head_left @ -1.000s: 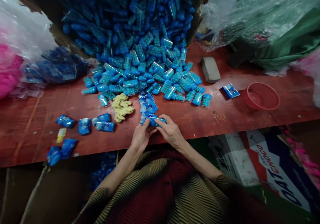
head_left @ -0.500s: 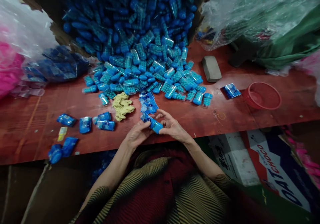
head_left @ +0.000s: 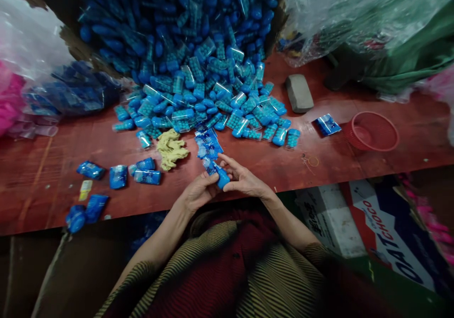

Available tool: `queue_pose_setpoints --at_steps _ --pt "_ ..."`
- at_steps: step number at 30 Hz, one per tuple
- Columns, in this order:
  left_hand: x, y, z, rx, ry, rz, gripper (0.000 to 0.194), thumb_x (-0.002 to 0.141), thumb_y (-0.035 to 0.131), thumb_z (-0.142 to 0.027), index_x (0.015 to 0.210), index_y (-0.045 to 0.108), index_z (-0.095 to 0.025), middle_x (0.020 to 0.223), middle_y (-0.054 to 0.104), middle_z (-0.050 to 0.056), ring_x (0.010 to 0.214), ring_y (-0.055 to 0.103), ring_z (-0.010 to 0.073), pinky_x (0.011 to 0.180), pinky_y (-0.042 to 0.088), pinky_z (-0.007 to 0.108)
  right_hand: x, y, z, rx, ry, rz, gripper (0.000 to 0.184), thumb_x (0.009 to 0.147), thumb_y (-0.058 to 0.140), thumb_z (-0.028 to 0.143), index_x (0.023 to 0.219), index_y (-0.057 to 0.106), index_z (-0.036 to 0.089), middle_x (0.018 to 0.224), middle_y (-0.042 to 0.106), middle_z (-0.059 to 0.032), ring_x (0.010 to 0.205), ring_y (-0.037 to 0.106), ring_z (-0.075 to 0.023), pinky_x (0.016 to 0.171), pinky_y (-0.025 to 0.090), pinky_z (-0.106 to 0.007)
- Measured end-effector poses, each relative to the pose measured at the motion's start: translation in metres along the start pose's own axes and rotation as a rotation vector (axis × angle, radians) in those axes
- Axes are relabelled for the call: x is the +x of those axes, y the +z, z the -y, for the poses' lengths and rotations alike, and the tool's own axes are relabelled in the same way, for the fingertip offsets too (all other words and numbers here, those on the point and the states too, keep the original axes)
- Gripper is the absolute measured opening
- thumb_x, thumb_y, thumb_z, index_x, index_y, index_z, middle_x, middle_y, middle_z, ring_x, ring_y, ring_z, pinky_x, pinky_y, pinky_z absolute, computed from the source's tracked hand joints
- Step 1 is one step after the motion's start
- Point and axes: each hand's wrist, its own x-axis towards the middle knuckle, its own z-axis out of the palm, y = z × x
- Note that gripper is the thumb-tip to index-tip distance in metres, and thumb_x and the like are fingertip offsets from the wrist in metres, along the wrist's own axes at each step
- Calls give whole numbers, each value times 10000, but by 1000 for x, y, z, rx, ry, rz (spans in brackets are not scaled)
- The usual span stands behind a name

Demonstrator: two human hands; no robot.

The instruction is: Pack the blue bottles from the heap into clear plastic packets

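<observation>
Between my two hands, at the table's front edge, is a small blue bottle (head_left: 222, 178) with a printed plastic sleeve (head_left: 209, 165) at its far end. My left hand (head_left: 199, 190) pinches the bottle and sleeve between thumb and fingers. Around the bottle's blue end curl the thumb and fingers of my right hand (head_left: 246, 181); part of that grip is hidden. Just beyond my fingertips lie flat printed sleeves (head_left: 208, 143). Past them spreads a heap of clear bottles (head_left: 198, 88) filled with little blue balls.
Several wrapped blue bottles (head_left: 118, 176) lie on the red table (head_left: 248, 159) at left, near a crumpled yellow glove-like piece (head_left: 171, 149). To the right are a grey block (head_left: 300, 93), a blue packet (head_left: 327, 125) and a red basket (head_left: 371, 132). Plastic bags (head_left: 390, 24) flank the heap.
The bottle has turned slightly more upright in my hands, and the sleeve at its far end has shifted a little. Both hands stay in nearly the same place; the view has moved slightly.
</observation>
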Motion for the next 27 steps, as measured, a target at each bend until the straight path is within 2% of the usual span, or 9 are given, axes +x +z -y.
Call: queue_pose_setpoints --at_steps 3,8,12,16,22,25,27 --pt "-3 5 8 -39 9 13 292 687 723 -169 968 646 -164 848 706 53 753 674 178 755 536 309 0 0 2 -15 27 8 816 706 708 269 1408 296 321 1180 464 -34 834 528 -105 725 489 -244" --pt "-7 12 13 -58 28 1 367 704 714 -163 1058 621 -185 850 703 46 766 674 174 787 534 323 1 -3 -1 54 20 39 820 689 712 264 1402 309 315 1191 505 -33 814 536 -99 700 481 -213" --pt "-8 17 19 -85 68 -31 373 749 682 -201 1110 591 -191 843 704 50 737 676 168 781 536 335 1 -2 -8 64 4 -34 770 707 686 256 1384 332 354 1134 496 -10 673 499 -49 551 444 -150" --pt "-9 21 23 -57 104 -27 388 760 672 -215 1134 572 -191 858 707 56 745 680 188 774 534 359 1 -3 -11 90 16 -59 718 754 633 267 1387 312 380 1122 483 -3 518 393 -7 403 376 -115" --pt "-9 23 23 -34 128 -1 395 732 700 -217 1113 600 -192 900 712 66 798 677 200 804 519 367 3 -3 -8 83 0 -5 760 743 650 271 1404 285 351 1087 492 -3 554 425 -22 442 437 -128" --pt "-14 12 11 -92 162 -82 290 755 674 -312 1013 648 -183 882 717 71 849 672 225 829 511 394 6 0 -8 -46 -32 -28 694 767 633 273 1389 329 321 1107 499 -19 624 477 -47 537 481 -176" --pt "-23 -2 -8 -187 290 -185 303 772 616 -452 909 670 -188 840 721 66 888 666 246 837 510 412 9 -1 -9 -243 -89 -114 537 796 617 279 1309 457 275 1091 522 -31 670 493 -69 632 494 -226"
